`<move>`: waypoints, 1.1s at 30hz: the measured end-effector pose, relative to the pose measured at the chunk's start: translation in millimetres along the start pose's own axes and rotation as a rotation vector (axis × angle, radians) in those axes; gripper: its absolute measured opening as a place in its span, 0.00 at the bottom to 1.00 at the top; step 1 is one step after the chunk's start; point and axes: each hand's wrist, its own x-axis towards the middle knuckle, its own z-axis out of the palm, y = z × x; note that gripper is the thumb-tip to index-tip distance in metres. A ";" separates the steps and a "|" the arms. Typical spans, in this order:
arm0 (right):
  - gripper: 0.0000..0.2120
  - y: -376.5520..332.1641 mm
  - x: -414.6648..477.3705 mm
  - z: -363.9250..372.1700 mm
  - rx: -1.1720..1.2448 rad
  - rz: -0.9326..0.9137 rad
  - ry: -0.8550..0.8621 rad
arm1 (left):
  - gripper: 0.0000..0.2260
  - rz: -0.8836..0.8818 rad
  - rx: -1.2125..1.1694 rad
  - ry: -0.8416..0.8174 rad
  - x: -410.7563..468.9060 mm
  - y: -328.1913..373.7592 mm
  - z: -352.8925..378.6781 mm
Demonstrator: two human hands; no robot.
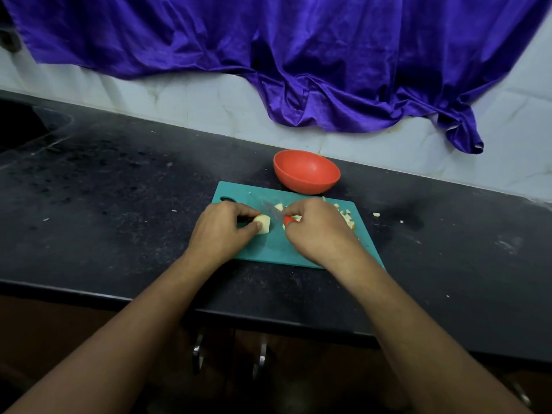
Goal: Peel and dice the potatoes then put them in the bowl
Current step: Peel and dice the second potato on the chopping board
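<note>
Potato piece, pale and, as far as I can see, without skin, lies on the left part of the board. The left hand pinches it between the thumb and the curled fingers and keeps it in place. The right hand has its fingers closed around the red handle of a knife. The blade points away and to the left, between the two hands. It is near the piece, but it is blurred and I cannot tell if it touches.

Small cubes lie at the right side of the board, partly hidden behind the right hand. One crumb lies on the counter near the board. The bowl stands just behind the board, and the part of its inside that I can see holds no potato.

I judge that the dicing is in progress and the filling of the bowl is not yet begun. The next move calls for bringing the blade over the piece and cutting down, with the left fingertips kept back from the edge.
</note>
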 end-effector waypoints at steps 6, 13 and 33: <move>0.15 -11.7 3.3 3.1 -0.059 -0.031 -0.021 | 0.11 -0.001 -0.007 0.011 -0.4 -1.7 0.3; 0.11 -19.6 14.5 -5.9 -0.085 -0.046 -0.047 | 0.11 -0.001 -0.002 0.021 1.3 -3.8 2.9; 0.27 -8.1 -36.6 56.8 -0.317 -0.118 0.068 | 0.11 0.024 0.041 0.040 0.2 -1.5 3.3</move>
